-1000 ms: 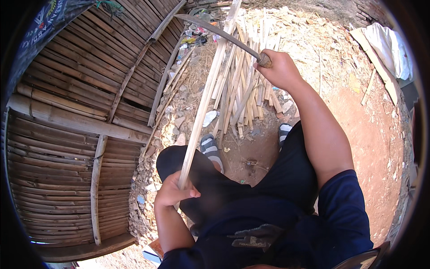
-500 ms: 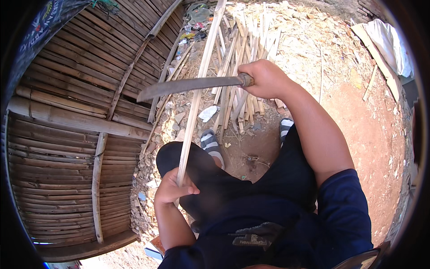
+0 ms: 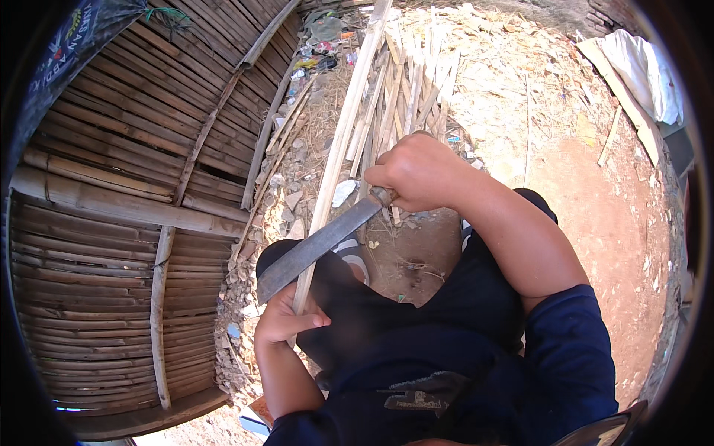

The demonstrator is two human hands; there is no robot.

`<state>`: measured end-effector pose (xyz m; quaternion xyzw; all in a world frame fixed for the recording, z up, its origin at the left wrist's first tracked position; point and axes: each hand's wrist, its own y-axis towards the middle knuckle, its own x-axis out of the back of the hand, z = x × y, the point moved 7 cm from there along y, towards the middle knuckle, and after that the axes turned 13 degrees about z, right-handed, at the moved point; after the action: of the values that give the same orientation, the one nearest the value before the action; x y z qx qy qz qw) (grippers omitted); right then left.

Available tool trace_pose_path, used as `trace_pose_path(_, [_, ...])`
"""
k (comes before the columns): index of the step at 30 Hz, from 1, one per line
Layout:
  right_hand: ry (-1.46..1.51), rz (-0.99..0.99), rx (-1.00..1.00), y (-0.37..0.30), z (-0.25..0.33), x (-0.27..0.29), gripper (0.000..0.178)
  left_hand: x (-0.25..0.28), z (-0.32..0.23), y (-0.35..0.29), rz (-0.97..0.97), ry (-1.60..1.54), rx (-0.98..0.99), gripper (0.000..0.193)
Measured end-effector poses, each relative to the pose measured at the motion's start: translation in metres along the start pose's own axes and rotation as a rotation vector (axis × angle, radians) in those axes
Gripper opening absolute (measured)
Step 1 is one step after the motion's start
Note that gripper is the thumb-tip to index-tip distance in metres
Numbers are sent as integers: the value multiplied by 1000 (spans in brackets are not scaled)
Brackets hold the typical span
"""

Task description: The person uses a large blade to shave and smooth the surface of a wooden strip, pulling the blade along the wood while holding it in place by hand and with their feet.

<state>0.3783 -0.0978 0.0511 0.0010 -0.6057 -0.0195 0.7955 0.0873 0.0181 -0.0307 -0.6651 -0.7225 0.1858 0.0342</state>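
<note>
My left hand (image 3: 285,316) is closed round the near end of a long, pale bamboo strip (image 3: 338,152), which runs up and away past my left knee. In my right hand (image 3: 420,172) is the handle of a machete (image 3: 323,244). Its broad, dark blade slants down to the left and crosses over the strip just above my left hand. The blade's tip is close to the left fingers; whether it touches the strip I cannot tell. Part of the handle is hidden inside my right fist.
A heap of split strips (image 3: 401,97) lies on the littered ground ahead. To the left stands a bamboo-slat wall (image 3: 97,260) with a thick horizontal pole. A white sack (image 3: 643,74) and a board (image 3: 621,100) are at the far right. My sandalled feet are below the heap.
The machete has come down and toward me, its blade turning from nearly level to a slant along the strip. My left hand keeps its grip, and the strip's far end has shifted slightly right.
</note>
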Motion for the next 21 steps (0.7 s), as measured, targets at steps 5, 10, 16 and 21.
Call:
trace_pose_path(5, [347, -249, -430, -15, -111, 16, 27, -2, -5, 6, -38, -25, 24, 33])
trace_pose_path(10, [388, -414, -495, -32, -127, 26, 28, 2, -1, 2, 7, 82, 46, 36])
trace_pose_path(16, [79, -45, -65, -3, -19, 2, 19, -1, -3, 5, 20, -35, -5, 32])
trace_pose_path(21, [30, 19, -75, 0, -24, 8, 20, -1, -3, 2, -43, 24, 43, 34])
